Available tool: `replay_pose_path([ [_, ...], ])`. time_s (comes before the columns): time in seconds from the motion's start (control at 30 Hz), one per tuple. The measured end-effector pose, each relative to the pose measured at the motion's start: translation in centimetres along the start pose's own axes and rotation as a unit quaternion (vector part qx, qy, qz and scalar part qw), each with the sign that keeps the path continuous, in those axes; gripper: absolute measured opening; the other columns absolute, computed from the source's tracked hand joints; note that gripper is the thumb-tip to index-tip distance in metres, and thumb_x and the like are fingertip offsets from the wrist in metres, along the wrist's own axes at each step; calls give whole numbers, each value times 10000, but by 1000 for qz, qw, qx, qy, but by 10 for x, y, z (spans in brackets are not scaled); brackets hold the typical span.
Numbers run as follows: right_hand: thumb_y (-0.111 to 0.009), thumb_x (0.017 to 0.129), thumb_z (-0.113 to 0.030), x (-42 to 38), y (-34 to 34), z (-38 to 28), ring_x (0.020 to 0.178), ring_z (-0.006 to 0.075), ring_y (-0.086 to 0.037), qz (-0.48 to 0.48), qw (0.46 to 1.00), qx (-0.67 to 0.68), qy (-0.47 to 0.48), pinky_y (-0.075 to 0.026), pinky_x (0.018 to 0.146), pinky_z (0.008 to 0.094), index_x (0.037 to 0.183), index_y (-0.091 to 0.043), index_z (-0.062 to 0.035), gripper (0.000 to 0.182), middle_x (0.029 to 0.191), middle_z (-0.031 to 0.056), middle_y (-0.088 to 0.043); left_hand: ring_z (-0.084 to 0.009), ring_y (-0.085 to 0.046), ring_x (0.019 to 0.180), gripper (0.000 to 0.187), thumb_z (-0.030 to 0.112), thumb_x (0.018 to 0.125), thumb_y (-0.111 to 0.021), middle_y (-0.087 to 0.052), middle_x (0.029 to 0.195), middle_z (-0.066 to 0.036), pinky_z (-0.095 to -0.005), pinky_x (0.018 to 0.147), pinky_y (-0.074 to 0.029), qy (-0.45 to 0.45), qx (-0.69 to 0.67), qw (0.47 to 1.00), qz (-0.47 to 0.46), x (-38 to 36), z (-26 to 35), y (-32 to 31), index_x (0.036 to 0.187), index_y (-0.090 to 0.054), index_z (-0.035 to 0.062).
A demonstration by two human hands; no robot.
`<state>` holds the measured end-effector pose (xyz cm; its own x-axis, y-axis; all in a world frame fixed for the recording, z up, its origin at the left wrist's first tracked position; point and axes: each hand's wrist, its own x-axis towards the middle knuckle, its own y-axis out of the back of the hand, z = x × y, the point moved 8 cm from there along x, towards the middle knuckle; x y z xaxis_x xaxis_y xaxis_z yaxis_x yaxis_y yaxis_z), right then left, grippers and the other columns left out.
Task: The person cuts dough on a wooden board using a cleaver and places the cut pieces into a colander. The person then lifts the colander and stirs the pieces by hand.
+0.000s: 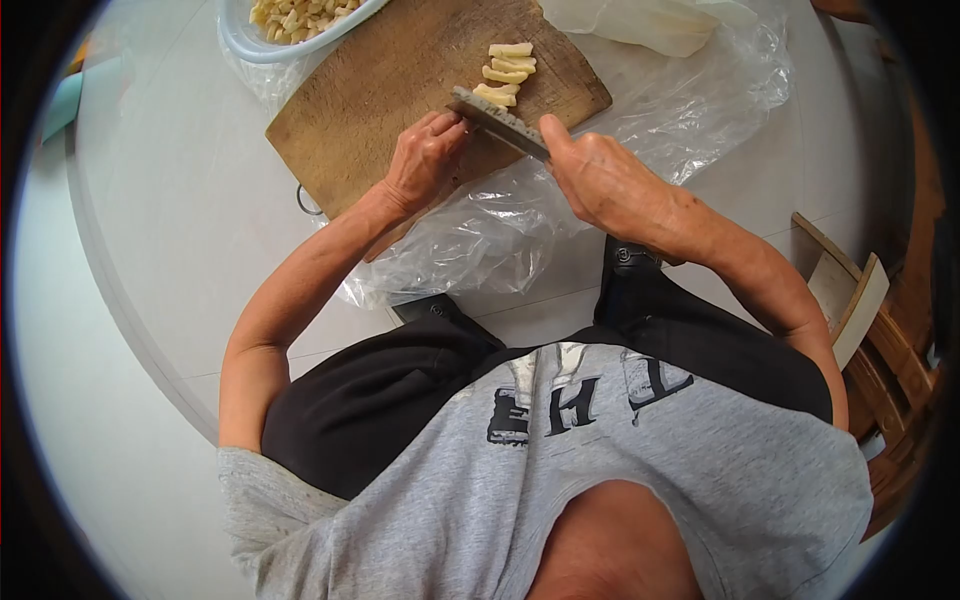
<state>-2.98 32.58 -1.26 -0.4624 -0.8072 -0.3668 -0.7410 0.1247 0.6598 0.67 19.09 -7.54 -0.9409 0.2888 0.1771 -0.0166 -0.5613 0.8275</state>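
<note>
My right hand (610, 185) grips a cleaver (500, 124), its blade seen almost edge-on from above and angled over a wooden cutting board (370, 110). Close to the blade's far left end is my left hand (430, 155), fingers curled down against the board; what they hold, if anything, is hidden. Several pale yellow strips (510, 65) of some food lie in a short row just beyond the blade. At the board's far left stands a light-coloured bowl (262, 50) with many small pale yellow pieces (300, 18) in it.
Clear plastic sheeting (480, 235) spreads under the board and out to the right over the tiled floor (190, 200). A whitish translucent bag (650, 22) lies beyond the board. Wooden furniture (890, 350) stands at the right. My knees are close to the board's near side.
</note>
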Motion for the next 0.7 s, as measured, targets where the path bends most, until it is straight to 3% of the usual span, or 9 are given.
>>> replay_pose_path([
  [0.07,-441,752,73,9,-2,-4,585,411,-597,11,1000,-4,-6,-484,498,446,869,-370,58,138,608,244,-558,-278,-573,803,170,9,703,-581,-574,857,-110,-362,664,-495,-4,-5,1000,5,0,0,-1,873,-593,18],
  [0.17,-495,855,-73,22,-3,-9,484,422,-536,110,991,-12,75,-413,433,467,946,-357,57,211,511,229,-509,-283,-586,807,159,1,716,-588,-593,881,-115,-363,671,-500,-7,-12,1000,7,2,4,4,874,-600,12],
  [0.23,-469,817,-2,20,0,-4,520,406,-568,74,996,12,39,-456,459,443,910,-371,47,143,550,223,-535,-287,-606,784,152,-14,728,-606,-617,886,-116,-364,678,-505,7,-10,1000,9,3,6,6,879,-615,5],
  [0.33,-467,827,-6,-2,6,6,499,383,-570,83,994,61,22,-457,445,430,915,-375,27,131,541,205,-535,-257,-614,712,180,1,738,-610,-615,854,-121,-325,638,-506,65,-15,998,14,0,-2,5,917,-604,18],
  [0.43,-482,860,-58,-33,22,10,451,362,-548,133,985,109,9,-426,414,435,946,-370,5,155,506,192,-514,-194,-607,653,231,38,748,-627,-617,819,-106,-283,593,-494,218,-64,974,17,-5,-18,3,975,-587,33],
  [0.53,-491,873,-77,-54,30,28,432,349,-540,170,976,139,-10,-398,404,444,970,-368,-5,172,496,189,-498,-148,-595,654,300,83,741,-663,-612,844,-94,-255,561,-477,247,-99,964,8,-2,-23,2,1022,-569,35],
  [0.7,-496,871,-70,-77,21,55,448,302,-520,186,964,180,-60,-380,443,409,976,-394,9,166,532,194,-483,-157,-588,638,307,136,724,-712,-588,920,-109,-273,563,-498,195,-40,980,18,12,-11,5,977,-590,13],
])
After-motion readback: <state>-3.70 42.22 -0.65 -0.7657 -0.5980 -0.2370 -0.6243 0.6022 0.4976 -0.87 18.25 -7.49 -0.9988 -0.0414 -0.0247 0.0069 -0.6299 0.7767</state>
